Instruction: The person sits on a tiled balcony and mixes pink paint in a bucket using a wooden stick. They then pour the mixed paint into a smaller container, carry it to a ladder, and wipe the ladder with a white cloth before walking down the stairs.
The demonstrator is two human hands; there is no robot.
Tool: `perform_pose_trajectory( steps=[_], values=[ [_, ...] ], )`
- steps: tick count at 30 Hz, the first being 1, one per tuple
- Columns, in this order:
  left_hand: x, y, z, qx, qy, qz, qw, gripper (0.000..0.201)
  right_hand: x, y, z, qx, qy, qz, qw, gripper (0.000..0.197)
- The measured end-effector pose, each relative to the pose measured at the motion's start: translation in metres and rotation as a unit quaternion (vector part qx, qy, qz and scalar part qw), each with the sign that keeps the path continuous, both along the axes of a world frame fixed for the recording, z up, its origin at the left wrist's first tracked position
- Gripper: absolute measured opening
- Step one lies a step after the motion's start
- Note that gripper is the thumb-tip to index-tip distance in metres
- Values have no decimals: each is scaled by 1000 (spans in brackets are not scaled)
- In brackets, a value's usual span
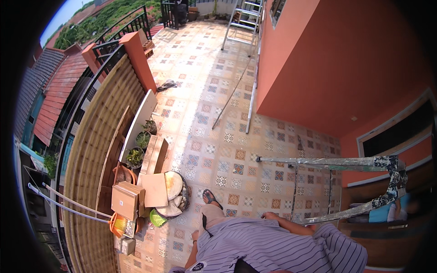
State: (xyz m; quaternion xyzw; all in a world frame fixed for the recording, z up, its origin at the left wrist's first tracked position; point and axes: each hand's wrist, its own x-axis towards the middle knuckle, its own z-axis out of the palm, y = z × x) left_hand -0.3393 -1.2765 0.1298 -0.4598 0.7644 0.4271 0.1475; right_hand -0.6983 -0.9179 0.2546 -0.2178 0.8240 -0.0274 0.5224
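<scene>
My left hand [195, 235] hangs beside my thigh, partly covered by my striped shirt [255, 243]. Its fingers are too hidden to read, and I see nothing held in it. On the other side, my right hand [269, 215] hangs low in front of my shirt with loosely extended fingers and nothing visible in it. Closest to that hand is a paint-splattered metal frame [337, 163] with dark legs; the hand appears apart from it. One foot in a dark sandal [210, 198] rests on the patterned tile floor [227, 173].
To the left are cardboard boxes [125, 199], a dark basket with pale round slabs [174, 184], a green plastic item [157, 219], potted plants [135, 157] and a corrugated fence [95, 136]. An aluminium ladder [243, 25] leans beside the orange wall [314, 68]. A grey rag [167, 85] lies farther off.
</scene>
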Motion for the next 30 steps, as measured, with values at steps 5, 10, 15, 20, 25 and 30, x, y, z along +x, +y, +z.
perform_pose_trajectory(
  steps=[5,10,15,20,25,30],
  values=[
    [-38,-51,8,-18,29,-26,999,34,-51,-67,9,-52,5,4,999,52],
    [-86,-112,8,-57,36,-103,992,35,-104,-116,-5,-113,53,-58,990,41],
    [-142,-147,2,-46,35,-89,994,36,-160,-153,-26,-82,72,-63,992,40],
    [-216,-176,-12,-15,40,-51,998,38,-237,-192,-64,-154,98,-64,981,44],
    [-302,-222,-11,-13,53,-14,998,39,-340,-258,-71,-149,72,-38,985,42],
    [-426,-311,-9,2,128,148,981,41,-458,-326,5,-87,69,-32,993,42]
  ],
)
